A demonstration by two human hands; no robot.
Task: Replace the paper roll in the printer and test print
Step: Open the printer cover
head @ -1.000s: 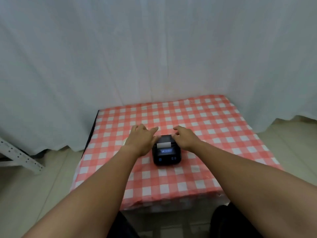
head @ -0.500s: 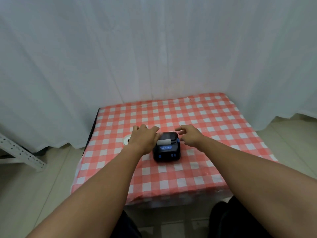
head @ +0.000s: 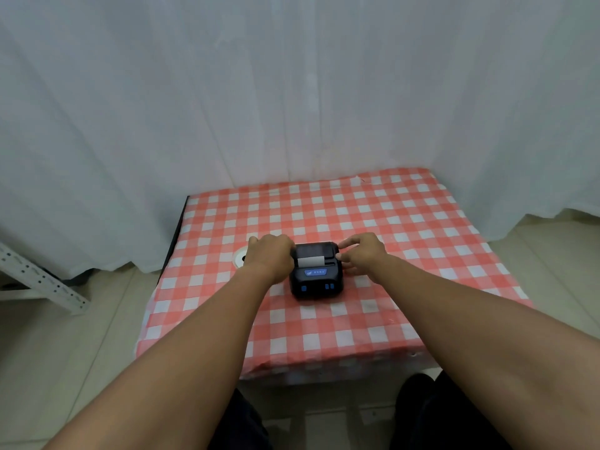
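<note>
A small black printer (head: 316, 280) with blue buttons and a blue label stands on the red-and-white checked table (head: 406, 228). A short strip of white paper (head: 311, 261) sticks out of its top slot. My left hand (head: 269, 256) grips the printer's left side. My right hand (head: 362, 256) is at the printer's right side, fingers curled, thumb and fingertips touching its upper right edge. A white paper roll (head: 241, 257) lies on the cloth just left of my left hand, mostly hidden by it.
White curtains (head: 292, 92) hang right behind the table. A white perforated metal bracket (head: 39, 280) stands on the floor at the left. My dark-clothed knees (head: 422, 414) are below the table's front edge.
My right hand, lifted off to the right half a second ago, has come back against the printer's right side. My left hand stays on the left side. The view has shifted slightly.
</note>
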